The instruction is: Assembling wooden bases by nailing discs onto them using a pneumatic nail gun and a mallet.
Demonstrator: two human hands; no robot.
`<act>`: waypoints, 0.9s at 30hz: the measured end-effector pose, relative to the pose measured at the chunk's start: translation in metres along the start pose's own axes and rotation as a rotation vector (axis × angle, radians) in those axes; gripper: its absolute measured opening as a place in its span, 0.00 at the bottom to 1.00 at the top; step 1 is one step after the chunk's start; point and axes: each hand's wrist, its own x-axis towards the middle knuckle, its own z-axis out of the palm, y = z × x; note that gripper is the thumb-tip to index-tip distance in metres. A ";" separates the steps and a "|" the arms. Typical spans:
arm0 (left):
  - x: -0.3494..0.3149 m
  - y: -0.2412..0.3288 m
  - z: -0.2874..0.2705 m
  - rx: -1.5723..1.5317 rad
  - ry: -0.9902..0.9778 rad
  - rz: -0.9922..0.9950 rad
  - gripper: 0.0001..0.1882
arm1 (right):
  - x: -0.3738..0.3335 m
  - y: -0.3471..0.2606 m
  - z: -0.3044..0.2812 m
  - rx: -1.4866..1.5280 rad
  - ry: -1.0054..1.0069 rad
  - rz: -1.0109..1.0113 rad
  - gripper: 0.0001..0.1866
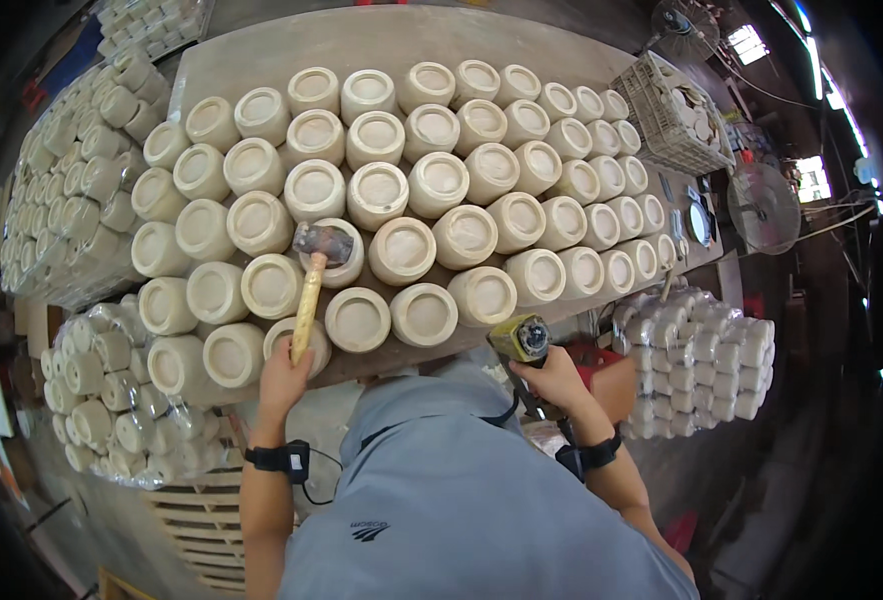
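Note:
Rows of cream-coloured round pots (402,248), each with a shallow round recess on top, cover the table (361,40). My left hand (284,378) is wrapped round the yellow handle of a hammer (309,300). The hammer's dark, blocky head lies over a pot in the second row from the front, covering part of its top; whether it touches cannot be told. In my right hand (558,382), at the table's front edge, is a yellow and black power tool (519,340) with a round dark end. My fingers are closed about its grip.
Stacks of plastic-wrapped pots stand at the left (81,190) and right (701,360). A crate (676,115) sits at the table's far right corner, near a standing fan (764,207). A wooden pallet (196,530) lies on the floor at lower left.

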 end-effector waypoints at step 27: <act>0.039 0.104 0.048 0.737 0.365 0.384 0.32 | 0.179 -0.042 -0.101 -0.037 -0.066 -0.139 0.20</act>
